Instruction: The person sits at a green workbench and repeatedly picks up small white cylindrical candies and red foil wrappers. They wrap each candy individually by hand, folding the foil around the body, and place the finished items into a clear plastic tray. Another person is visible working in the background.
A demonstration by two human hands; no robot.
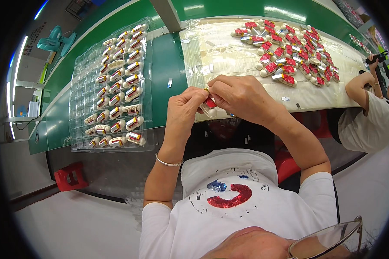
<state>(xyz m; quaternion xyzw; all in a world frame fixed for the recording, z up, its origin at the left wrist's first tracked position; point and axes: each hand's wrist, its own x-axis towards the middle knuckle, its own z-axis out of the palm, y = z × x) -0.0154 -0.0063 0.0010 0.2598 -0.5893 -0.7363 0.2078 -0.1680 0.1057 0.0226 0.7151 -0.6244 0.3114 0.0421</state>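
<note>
Both hands meet at the table's near edge, over a small white round-ended piece with a red label (210,102). My left hand (182,105) is closed, its thumb and forefinger pinching at the piece's upper end. From the other side my right hand (244,97) is closed on the same piece, its fingertips against the left ones. A tiny yellowish bit (206,89) shows between the fingertips. Fingers cover much of the piece. Beyond my right hand lies a loose pile of similar red-labelled white pieces (289,54), several with silver strips.
A clear plastic tray (82,77) stands left on the green table (166,69), several columns holding white pieces with strips. Pale sheeting (220,47) lies under the pile. A metal post (166,15) rises behind. Red stools (70,176) stand below; another person (369,99) sits at right.
</note>
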